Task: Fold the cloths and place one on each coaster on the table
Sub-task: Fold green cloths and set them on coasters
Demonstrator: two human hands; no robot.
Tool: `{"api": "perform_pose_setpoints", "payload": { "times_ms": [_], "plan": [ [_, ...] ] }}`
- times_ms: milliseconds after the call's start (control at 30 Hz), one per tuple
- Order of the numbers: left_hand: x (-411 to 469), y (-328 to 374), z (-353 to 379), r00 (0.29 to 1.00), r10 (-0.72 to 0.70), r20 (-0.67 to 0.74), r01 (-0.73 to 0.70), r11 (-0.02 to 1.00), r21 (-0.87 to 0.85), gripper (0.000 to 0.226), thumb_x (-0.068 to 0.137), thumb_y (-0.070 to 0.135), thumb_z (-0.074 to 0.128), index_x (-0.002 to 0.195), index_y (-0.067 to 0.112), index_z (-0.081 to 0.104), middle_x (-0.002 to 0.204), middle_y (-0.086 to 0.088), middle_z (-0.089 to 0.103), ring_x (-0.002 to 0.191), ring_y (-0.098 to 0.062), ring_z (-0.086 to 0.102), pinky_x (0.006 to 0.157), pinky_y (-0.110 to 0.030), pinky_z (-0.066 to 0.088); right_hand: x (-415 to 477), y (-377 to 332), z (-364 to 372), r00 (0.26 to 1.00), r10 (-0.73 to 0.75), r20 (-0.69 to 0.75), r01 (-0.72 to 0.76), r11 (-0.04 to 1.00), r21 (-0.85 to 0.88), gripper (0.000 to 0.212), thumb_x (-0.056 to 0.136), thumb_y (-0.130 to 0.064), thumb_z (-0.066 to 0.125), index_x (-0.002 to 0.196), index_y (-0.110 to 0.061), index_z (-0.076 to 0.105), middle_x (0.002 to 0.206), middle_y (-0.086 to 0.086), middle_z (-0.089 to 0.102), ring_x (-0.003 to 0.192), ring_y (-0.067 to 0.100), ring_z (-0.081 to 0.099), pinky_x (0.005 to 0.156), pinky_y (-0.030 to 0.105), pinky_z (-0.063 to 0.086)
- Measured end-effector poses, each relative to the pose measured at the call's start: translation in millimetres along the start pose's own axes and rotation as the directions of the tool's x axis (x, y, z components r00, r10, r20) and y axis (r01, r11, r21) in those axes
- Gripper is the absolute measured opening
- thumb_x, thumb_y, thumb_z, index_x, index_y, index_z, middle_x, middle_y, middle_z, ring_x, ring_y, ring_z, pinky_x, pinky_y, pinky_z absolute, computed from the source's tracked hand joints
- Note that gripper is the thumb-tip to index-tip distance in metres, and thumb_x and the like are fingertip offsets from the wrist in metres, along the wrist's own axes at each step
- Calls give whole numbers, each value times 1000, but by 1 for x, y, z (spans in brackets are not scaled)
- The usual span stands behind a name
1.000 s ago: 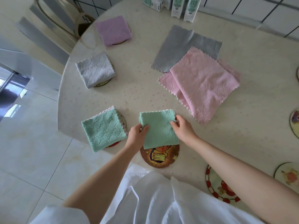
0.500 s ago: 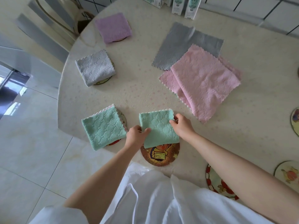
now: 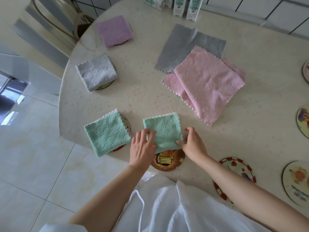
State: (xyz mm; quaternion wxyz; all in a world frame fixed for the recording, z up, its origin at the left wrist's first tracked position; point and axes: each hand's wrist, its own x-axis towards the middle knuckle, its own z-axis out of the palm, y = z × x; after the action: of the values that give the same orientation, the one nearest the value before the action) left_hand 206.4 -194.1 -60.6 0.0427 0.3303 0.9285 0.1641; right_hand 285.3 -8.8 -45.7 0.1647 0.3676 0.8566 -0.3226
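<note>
- Head view down onto a round table point(image 3: 142, 94).
- At the middle of the near edge: folded green cloth point(image 3: 163, 129), lying flat; near end draped over the far part of a light-bulb coaster point(image 3: 168, 162), the coaster's near half uncovered.
- Pinched at its left edge by the left hand point(image 3: 142, 146); thumb on top, fingers curled down at the edge.
- Gripped at its near right corner by the right hand point(image 3: 192, 144); thumb on the fabric, fingers curled just beside the right edge; cannot tell whether the fingertips reach under.
- Along the left edge, each folded on its own coaster: second green cloth point(image 3: 107, 134) just beside the left hand; pale grey cloth point(image 3: 97, 71) further back; purple cloth point(image 3: 114, 30) nearest the far edge.
- Towards the middle, unfolded: pink cloth point(image 3: 209, 82) overlapping the near corner of a flat grey cloth point(image 3: 184, 47).
- Near the near edge, right of the hands: red-bordered coaster point(image 3: 234, 166), uncovered, partly hidden by the right forearm; another picture coaster point(image 3: 296, 181) at the right edge.
- At the far edge: upright cartons point(image 3: 179, 5).
</note>
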Motion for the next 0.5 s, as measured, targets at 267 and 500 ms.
{"api": "perform_pose_setpoints", "payload": {
  "times_ms": [267, 500],
  "plan": [
    [-9, -19, 2, 989, 121, 89, -115, 991, -67, 32, 89, 19, 59, 122, 18, 58, 131, -1, 53, 123, -25, 46, 99, -43, 44, -3, -2, 3, 998, 26, -51, -25, 999, 23, 47, 84, -26, 69, 122, -10, 45, 114, 7, 59, 103, 26, 57, 80, 31, 44],
    [9, -3, -6, 961, -188, 204, 245, 921, -303, 43, 80, 3, 56, 123, 10, 50, 131, -6, 46, 117, -24, 43, 100, -34, 40, -7, -9, 4, 993, 59, -98, -60, 998, -5, 22, 88, -20, 59, 106, -11, 53, 105, 6, 59, 91, 23, 56, 71, 26, 39]
  ]
}}
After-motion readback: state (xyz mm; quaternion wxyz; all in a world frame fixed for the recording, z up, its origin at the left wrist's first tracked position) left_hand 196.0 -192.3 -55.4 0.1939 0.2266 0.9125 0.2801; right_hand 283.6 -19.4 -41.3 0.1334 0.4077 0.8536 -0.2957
